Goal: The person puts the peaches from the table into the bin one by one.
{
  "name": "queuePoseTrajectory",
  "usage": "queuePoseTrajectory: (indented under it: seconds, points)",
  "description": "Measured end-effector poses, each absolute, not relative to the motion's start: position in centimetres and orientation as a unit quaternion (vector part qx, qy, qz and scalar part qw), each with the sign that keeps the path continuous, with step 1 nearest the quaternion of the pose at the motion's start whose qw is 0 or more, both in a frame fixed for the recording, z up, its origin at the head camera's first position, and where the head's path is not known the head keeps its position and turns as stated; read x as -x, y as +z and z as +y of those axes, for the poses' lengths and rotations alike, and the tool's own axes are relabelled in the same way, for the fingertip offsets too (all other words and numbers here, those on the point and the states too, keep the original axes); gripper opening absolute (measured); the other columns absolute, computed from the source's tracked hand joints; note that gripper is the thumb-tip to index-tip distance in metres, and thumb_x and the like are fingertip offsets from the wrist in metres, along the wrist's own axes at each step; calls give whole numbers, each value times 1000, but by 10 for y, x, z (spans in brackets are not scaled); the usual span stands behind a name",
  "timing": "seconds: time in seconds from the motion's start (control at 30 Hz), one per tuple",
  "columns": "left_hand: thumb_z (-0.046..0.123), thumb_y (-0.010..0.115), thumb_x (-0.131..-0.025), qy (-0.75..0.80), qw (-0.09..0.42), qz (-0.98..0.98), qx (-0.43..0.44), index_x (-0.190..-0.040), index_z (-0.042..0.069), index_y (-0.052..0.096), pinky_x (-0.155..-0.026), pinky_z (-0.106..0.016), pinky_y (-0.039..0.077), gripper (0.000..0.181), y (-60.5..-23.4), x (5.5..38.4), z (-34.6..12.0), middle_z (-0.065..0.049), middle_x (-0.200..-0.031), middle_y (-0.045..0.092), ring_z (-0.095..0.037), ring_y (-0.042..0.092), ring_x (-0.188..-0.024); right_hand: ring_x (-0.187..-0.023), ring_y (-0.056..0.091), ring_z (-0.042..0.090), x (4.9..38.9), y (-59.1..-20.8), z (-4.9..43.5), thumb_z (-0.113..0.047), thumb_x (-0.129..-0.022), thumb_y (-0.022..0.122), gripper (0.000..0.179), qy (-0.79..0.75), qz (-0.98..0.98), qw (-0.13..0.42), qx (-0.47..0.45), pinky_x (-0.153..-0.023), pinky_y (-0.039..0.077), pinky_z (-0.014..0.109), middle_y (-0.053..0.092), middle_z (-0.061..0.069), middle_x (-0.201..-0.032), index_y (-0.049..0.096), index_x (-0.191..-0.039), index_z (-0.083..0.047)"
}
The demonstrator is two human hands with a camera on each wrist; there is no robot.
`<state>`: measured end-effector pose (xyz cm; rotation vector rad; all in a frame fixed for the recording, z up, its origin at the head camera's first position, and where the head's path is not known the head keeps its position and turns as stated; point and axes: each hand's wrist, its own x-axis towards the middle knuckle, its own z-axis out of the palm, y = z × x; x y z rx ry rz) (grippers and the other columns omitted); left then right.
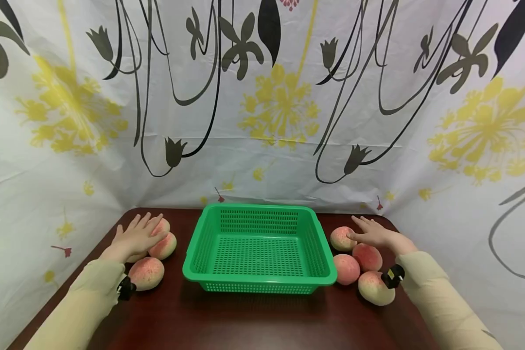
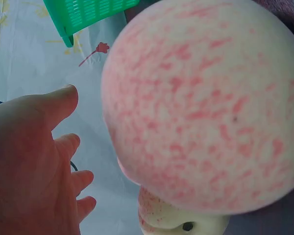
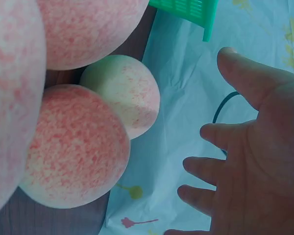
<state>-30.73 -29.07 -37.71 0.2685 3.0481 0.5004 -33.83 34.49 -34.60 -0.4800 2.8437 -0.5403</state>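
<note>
My left hand [image 1: 136, 236] is held over the peaches on the left side of the table, fingers extended and partly covering them. A pink-and-cream peach [image 1: 146, 273] lies nearest its wrist, and another peach [image 1: 163, 246] shows beside the fingers. In the left wrist view a large speckled peach [image 2: 201, 103] fills the right side, apart from the spread fingers. My right hand [image 1: 375, 235] hovers above the right group, fingers straight and holding nothing. Below it lie a red peach [image 1: 367, 257], a pink peach [image 1: 346, 269], a pale peach [image 1: 376, 288] and a speckled peach [image 1: 342, 238].
A green plastic basket [image 1: 259, 279] with slotted walls stands mid-table between the two peach groups, its inside bare. The dark red-brown table [image 1: 245, 321] ends at a patterned white cloth [image 1: 262, 170] behind and at both sides.
</note>
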Motion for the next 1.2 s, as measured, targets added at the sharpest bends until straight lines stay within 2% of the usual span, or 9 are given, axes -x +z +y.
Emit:
queuePoseTrajectory:
  seconds: [0.43, 0.5, 0.57, 0.67, 0.83, 0.93, 1.0, 1.1, 1.2]
  points:
    - [63, 37, -97, 115, 6, 990, -86, -156, 11, 17, -97, -78, 0, 81, -361, 305, -309, -31, -154, 11, -53, 4, -139, -135, 30, 48, 328, -337, 310, -43, -100, 49, 76, -291, 930, 86, 206, -105, 30, 60, 26, 33, -150, 25, -148, 11]
    - [63, 37, -97, 119, 7, 989, -81, -156, 11, 17, -97, -78, -1, 81, -358, 305, -311, -31, -155, 11, -54, 4, -139, -122, 49, 45, 328, -339, 301, -43, -100, 49, 76, -302, 929, 87, 196, -97, 41, 55, 41, 33, -140, 27, -146, 14]
    - [61, 38, -97, 126, 8, 989, -79, -156, 10, 17, -97, -78, -3, 81, -355, 305, -311, -32, -154, 10, -54, 3, -138, -90, 62, 33, 328, -343, 293, -41, -101, 50, 70, -323, 923, 93, 189, -83, 49, 45, 60, 27, -110, 35, -140, 15]
    - [61, 39, -97, 124, 5, 989, -77, -156, 11, 18, -97, -78, -4, 80, -352, 307, -311, -31, -154, 10, -53, 4, -139, -62, 51, 18, 325, -350, 286, -33, -101, 51, 50, -351, 910, 103, 198, -62, 46, 34, 56, 12, -78, 50, -121, 13]
    - [63, 39, -96, 101, -3, 990, -95, -157, 14, 19, -97, -79, 0, 80, -353, 311, -309, -31, -154, 13, -53, 7, -138, -62, 47, 16, 319, -357, 285, -25, -100, 55, 34, -363, 897, 108, 226, -56, 40, 29, 53, 10, -76, 49, -82, 4]
    - [62, 41, -96, 109, -7, 989, -100, -156, 13, 20, -97, -79, 1, 80, -353, 314, -308, -32, -153, 13, -54, 7, -138, -61, 45, 15, 315, -357, 285, -23, -98, 59, 32, -362, 894, 111, 239, -55, 37, 27, 49, 9, -69, 52, -82, 4]
    - [61, 43, -96, 115, -14, 988, -100, -156, 12, 21, -97, -79, 2, 80, -353, 318, -310, -32, -153, 14, -55, 7, -138, -64, 50, 13, 312, -357, 285, -23, -97, 61, 34, -374, 887, 126, 240, -55, 40, 27, 57, 14, -75, 60, -101, 11]
    - [58, 44, -97, 114, -26, 988, -106, -155, 11, 21, -97, -78, 7, 78, -351, 324, -309, -33, -152, 16, -56, 9, -137, -67, 57, 13, 307, -356, 282, -22, -94, 65, 44, -387, 881, 145, 229, -57, 45, 28, 64, 26, -100, 59, -122, 12]
    - [55, 47, -97, 114, -34, 986, -116, -155, 10, 22, -97, -78, 11, 77, -345, 327, -305, -33, -151, 17, -57, 11, -136, -63, 56, 12, 302, -354, 277, -20, -92, 67, 47, -383, 885, 134, 228, -57, 46, 28, 57, 34, -121, 57, -123, 15]
